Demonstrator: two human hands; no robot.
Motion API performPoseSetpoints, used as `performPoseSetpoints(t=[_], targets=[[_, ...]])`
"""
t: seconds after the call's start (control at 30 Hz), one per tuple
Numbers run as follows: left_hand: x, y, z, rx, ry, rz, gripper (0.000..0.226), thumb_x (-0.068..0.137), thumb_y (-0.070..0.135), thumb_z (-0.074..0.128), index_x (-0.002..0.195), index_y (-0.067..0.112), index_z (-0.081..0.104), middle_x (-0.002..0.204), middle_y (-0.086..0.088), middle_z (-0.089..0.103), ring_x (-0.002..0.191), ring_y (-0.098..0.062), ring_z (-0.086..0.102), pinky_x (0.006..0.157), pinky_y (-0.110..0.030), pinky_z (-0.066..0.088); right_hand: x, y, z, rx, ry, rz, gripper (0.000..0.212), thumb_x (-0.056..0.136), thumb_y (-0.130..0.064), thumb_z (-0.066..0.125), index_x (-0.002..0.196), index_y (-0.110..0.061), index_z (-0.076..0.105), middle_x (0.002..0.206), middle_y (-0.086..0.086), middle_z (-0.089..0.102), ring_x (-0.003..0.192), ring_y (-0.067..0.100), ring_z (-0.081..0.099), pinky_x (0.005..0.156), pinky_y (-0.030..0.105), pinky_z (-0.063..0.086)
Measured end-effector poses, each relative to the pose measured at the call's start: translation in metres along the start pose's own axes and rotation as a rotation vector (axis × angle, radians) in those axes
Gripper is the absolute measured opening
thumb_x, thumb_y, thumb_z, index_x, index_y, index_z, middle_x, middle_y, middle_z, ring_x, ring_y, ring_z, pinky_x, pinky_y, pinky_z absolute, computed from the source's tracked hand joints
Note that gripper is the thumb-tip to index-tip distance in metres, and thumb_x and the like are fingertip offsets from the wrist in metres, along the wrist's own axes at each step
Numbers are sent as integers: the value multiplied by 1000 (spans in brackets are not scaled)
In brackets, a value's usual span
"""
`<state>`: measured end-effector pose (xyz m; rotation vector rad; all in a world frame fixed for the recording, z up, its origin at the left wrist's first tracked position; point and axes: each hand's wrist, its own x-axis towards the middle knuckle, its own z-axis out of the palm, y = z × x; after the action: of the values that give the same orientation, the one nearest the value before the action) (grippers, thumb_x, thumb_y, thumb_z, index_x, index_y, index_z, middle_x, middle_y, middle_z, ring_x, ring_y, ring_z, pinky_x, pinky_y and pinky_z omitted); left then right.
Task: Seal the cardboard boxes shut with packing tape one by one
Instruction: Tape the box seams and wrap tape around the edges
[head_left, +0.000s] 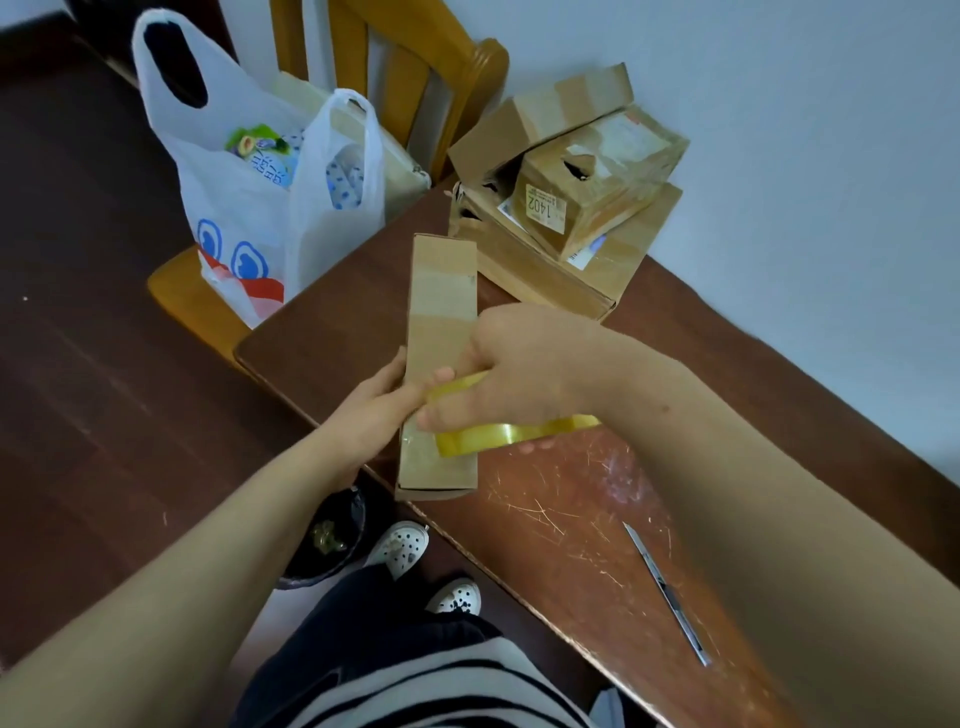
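Right hand (524, 358) grips glossy tape (498, 434); left hand (379, 400) holds cardboard box (441, 291).

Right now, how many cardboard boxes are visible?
4: long box held by the left hand; three piled at the table's far end: top, middle, bottom. Another may hide behind the bag.

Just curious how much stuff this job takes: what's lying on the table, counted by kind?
Cardboard boxes: 4, the long box being held, plus three piled at the back
Tape roll: 1
Knife: 1
Total: 6
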<state>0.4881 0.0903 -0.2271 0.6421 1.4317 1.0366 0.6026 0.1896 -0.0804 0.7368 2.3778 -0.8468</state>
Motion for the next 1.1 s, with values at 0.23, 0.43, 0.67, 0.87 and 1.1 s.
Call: performPoseSetpoints(t=[0.23, 0.43, 0.67, 0.87, 1.1], targets=[[1, 1, 2, -35, 42, 55, 53, 72, 55, 69, 121, 38, 59, 106, 20, 70, 97, 2, 65, 70, -6, 49, -11, 62, 30, 169, 144, 228, 58, 71, -67, 60, 56, -11, 56, 45, -3, 56, 42, 13, 56, 52, 30, 49], [1, -2, 2, -2, 36, 63, 40, 76, 57, 68, 113, 49, 57, 107, 22, 69, 97, 3, 65, 82, -19, 46, 13, 96, 66, 375, 123, 286, 55, 70, -62, 71, 52, -13, 54, 43, -1, 55, 39, 12, 54, 59, 30, 53], [-14, -15, 15, -467, 3, -146, 68, 86, 70, 30, 136, 28, 50, 127, 4, 63, 120, -13, 58, 105, -39, 38, 27, 101, 63, 369, 137, 239, 57, 64, -64, 72, 43, -17, 48, 42, -9, 45, 42, 10, 53, 48, 24, 45], [-15, -38, 41, -426, 188, -267, 49, 99, 56, 28, 99, 33, 71, 105, 6, 73, 98, -11, 67, 95, -35, 45, 32, 99, 62, 349, 81, 213, 57, 69, -62, 69, 65, -6, 59, 53, -2, 61, 49, 15, 64, 57, 32, 55], [2, -46, 44, -423, 267, -359, 48, 97, 60, 31, 110, 28, 64, 94, 6, 71, 91, -11, 64, 91, -32, 48, 32, 104, 63, 410, 107, 171, 43, 72, -61, 67, 44, -30, 57, 42, -7, 57, 39, 9, 56, 40, 13, 38]])
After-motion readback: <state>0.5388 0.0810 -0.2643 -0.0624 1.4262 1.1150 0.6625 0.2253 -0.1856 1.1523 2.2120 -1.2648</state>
